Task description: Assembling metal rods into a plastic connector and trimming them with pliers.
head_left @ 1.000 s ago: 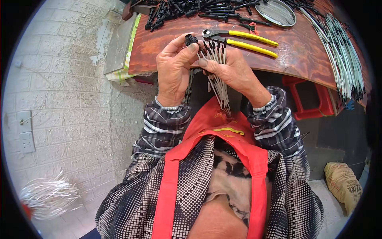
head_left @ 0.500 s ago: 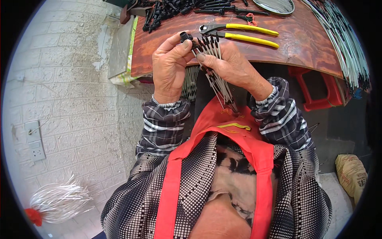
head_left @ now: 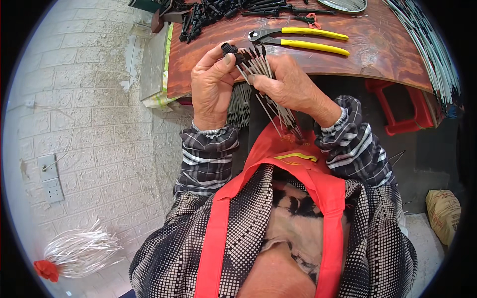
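Note:
Between the thumb and fingers of my left hand (head_left: 212,87) is a black ribbed plastic fitting (head_left: 229,48), its round threaded end pointing up and left. My right hand (head_left: 290,82) is closed round a bundle of thin white tubes with black tips (head_left: 282,113). The tips stick up above the right thumb, and the tubes' lower ends hang down toward the red apron (head_left: 318,174). One tube slants from the bundle up to the fitting; whether it sits inside cannot be made out, as the fingers cover that spot.
Yellow-handled pliers (head_left: 315,44) lie on the brown wooden table (head_left: 377,59) beyond my hands. A heap of black fittings (head_left: 211,17) and a round mirror-like dish (head_left: 348,5) are at the back. More tubes (head_left: 427,44) hang over the right edge. A red stool (head_left: 397,109) stands underneath.
The fitting in my left hand has tipped slightly to the left. My right thumb has shifted a little along the tube bundle. The whole view has moved slightly.

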`<state>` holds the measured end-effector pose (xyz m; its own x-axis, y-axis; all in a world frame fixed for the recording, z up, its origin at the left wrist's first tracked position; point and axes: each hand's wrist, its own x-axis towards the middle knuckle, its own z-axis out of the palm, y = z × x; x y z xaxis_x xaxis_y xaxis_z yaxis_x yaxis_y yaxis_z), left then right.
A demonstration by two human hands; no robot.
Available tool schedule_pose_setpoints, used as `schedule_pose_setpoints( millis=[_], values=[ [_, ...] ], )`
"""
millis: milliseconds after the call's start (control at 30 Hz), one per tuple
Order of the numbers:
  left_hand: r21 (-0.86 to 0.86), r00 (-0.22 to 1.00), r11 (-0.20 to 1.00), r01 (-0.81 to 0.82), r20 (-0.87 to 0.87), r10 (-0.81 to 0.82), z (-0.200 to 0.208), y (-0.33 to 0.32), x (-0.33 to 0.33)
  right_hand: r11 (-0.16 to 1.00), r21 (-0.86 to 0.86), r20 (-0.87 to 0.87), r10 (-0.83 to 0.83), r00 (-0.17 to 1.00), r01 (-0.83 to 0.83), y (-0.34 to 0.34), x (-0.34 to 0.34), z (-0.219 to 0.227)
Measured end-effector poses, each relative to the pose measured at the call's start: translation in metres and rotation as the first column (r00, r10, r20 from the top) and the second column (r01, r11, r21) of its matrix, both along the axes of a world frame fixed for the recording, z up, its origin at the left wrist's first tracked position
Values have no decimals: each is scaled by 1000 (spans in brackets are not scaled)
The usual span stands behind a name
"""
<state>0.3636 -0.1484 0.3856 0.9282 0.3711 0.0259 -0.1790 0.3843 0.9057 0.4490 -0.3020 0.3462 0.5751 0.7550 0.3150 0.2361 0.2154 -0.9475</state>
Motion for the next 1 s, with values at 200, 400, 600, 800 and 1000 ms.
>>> schedule_pose_setpoints(
  millis=[200,400,600,800,1000],
  values=[
    [82,998,995,-60,40,57,1,-11,0,999,24,-18,-49,999,49,-1,-6,-2],
    [58,996,996,-65,63,61,0,-15,-2,998,-43,-42,-53,998,51,-5,-8,4],
    [23,996,999,-26,85,24,-3,-11,-4,994,-76,-91,69,993,-76,-7,-5,2],
    [13,992,1000,-8,124,6,-1,-14,-7,982,-9,-201,181,963,-187,-9,-3,3],
    [36,994,998,-57,91,54,2,-21,-8,986,-52,-145,148,978,-156,-11,-4,3]
  ],
)
